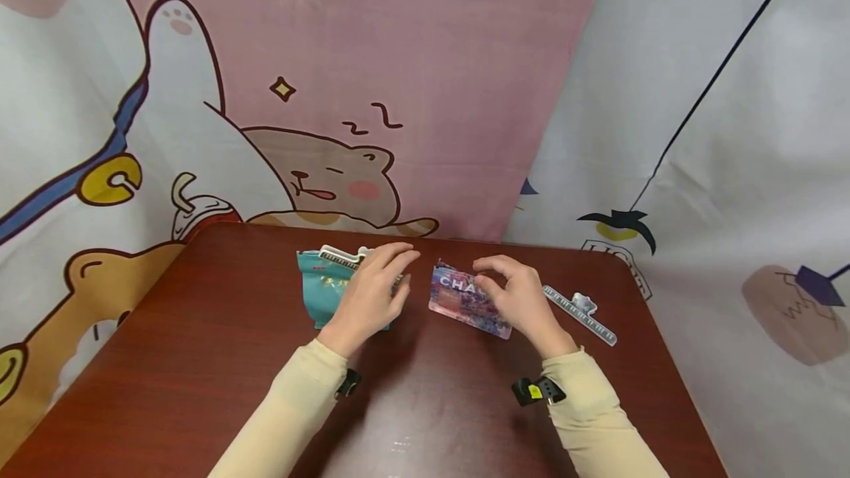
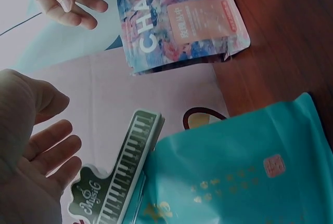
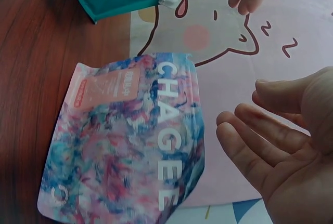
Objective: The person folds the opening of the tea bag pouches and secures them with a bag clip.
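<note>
A teal bag (image 1: 322, 290) stands at the left of the table, with a white piano-key clip (image 2: 127, 169) across its top edge. My left hand (image 1: 375, 290) is in front of the bag, close to the clip, holding nothing; its fingers are relaxed in the left wrist view. To the right stands a colourful pouch (image 3: 125, 141) lettered CHAGEE, its top toward the back. Beside its upper right part hovers my right hand (image 1: 521, 297), fingers loosely bent and apart from the pouch in the right wrist view. A second piano-key clip (image 1: 581, 316) lies right of that hand.
The dark red wooden table (image 1: 199, 367) ends at the back against a cartoon-printed cloth (image 1: 465, 94). White patterned cloth (image 1: 750, 168) hangs along the right side. Dark wrist bands sit on both sleeves.
</note>
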